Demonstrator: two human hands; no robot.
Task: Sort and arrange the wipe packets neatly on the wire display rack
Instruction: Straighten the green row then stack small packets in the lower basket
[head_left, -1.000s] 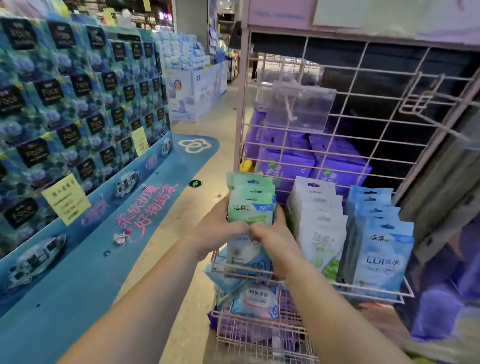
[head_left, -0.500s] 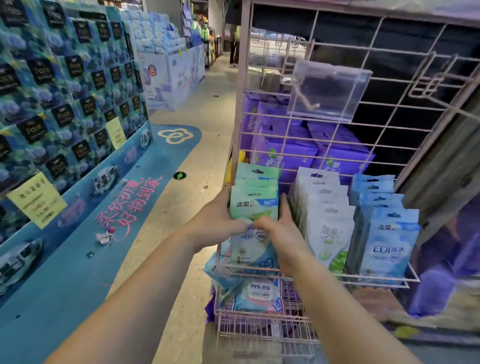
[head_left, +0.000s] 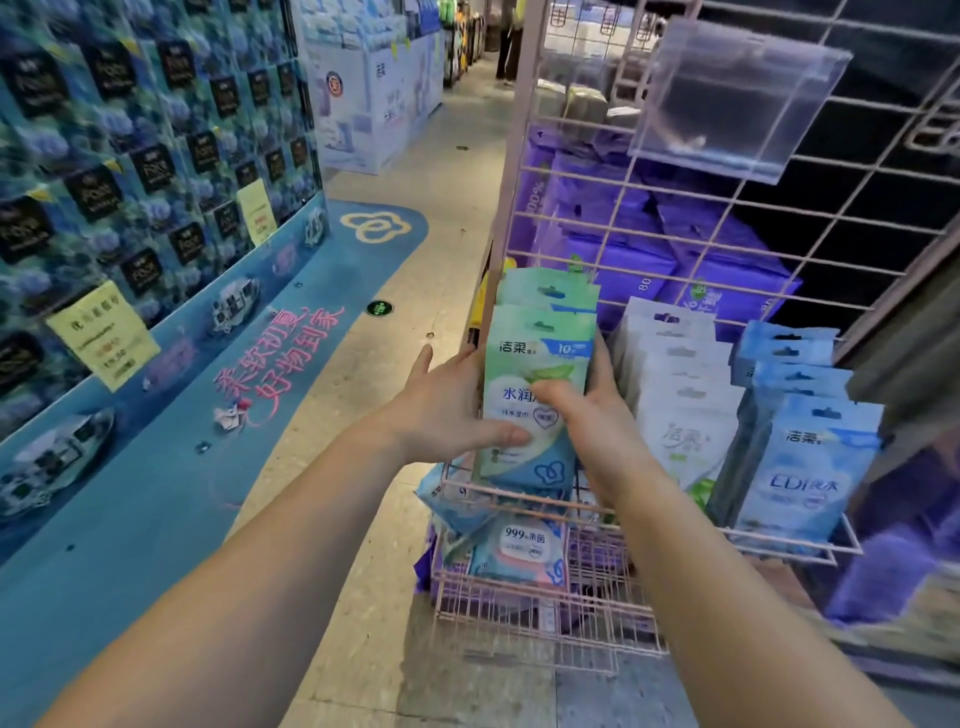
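Both hands on green packet stack: left hand cups its left side, thumb across front; right hand grips right edge. Stack upright at left end of wire rack, white packets just right. Risk: squeeze uneven, packets fan, slip over front rail.

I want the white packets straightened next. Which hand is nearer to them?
Right. The right hand holds the green packets on the side next to the white packets; the left hand holds their far side.
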